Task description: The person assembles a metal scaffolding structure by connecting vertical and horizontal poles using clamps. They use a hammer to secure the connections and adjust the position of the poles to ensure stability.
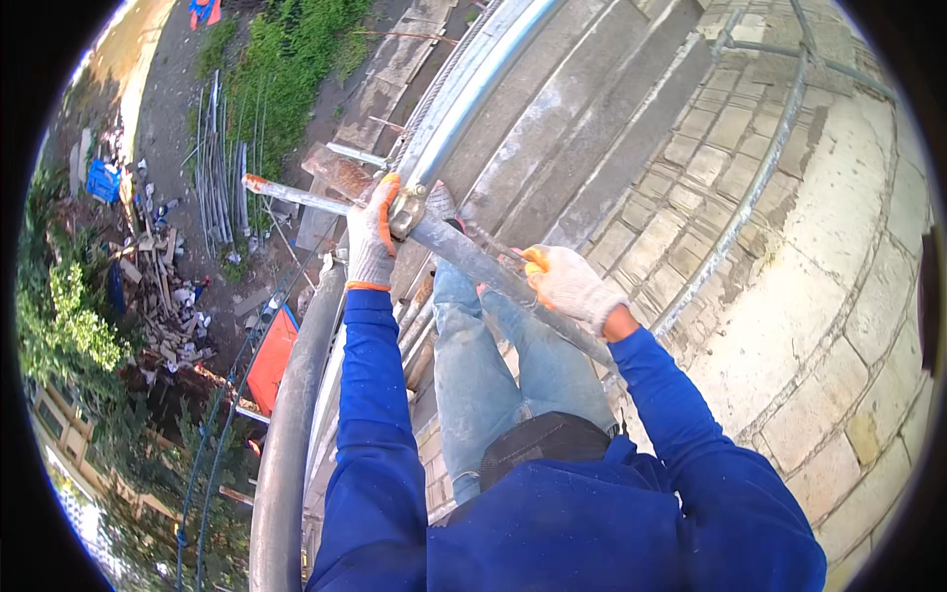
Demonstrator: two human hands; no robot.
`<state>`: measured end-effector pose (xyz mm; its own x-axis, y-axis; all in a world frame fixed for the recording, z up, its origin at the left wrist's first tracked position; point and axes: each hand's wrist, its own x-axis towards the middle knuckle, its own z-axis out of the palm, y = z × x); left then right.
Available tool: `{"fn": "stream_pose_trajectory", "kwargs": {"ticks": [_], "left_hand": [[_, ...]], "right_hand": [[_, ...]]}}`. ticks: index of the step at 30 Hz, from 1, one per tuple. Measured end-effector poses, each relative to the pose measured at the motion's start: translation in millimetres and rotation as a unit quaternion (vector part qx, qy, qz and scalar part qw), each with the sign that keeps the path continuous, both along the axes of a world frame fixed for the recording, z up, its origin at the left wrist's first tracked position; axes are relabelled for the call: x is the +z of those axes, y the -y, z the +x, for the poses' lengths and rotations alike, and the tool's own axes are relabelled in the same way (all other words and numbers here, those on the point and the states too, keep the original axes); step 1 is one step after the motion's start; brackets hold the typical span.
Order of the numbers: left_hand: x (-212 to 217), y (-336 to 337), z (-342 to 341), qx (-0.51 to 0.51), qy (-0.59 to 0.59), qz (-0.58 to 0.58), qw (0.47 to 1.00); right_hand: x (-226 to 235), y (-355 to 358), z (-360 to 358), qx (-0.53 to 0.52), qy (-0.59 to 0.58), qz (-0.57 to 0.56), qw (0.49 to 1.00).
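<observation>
A grey metal scaffold pipe point(493, 268) slants across in front of me, with a metal scaffold clamp point(405, 211) around it near its upper left part. My left hand point(372, 242), in a pale knit glove with orange fingertips, is closed on the clamp's left side. Beside the pipe, my right hand point(574, 286) wears a matching glove and is closed around a slim brownish tool handle point(485, 238) that runs toward the clamp. Its kind is hard to make out, since the glove covers one end. My legs in pale jeans show below the pipe.
A thick upright pipe point(299, 424) stands left of my arm. A stone-block wall point(809, 335) and a bent metal rail point(764, 178) are at right. Planks point(562, 109) lie ahead. Far below left are rubble point(168, 296), loose pipes point(213, 168) and greenery point(281, 74).
</observation>
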<state>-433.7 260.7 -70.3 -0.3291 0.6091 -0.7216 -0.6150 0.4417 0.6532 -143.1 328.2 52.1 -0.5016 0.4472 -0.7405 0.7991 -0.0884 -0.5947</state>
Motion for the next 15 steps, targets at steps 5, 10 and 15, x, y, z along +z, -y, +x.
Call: {"fn": "stream_pose_trajectory", "kwargs": {"ticks": [5,10,15], "left_hand": [[-1,1,-7,0.003,-0.001,0.018,1.000],[-1,-5,-4,0.037,0.013,-0.035,0.999],[4,-1,0,0.070,0.027,-0.036,0.996]], "right_hand": [[-34,16,-8,-0.298,-0.182,-0.320,0.881],[-69,19,-59,-0.283,-0.115,-0.236,0.922],[-48,5,-70,-0.270,-0.100,-0.257,0.923]]}}
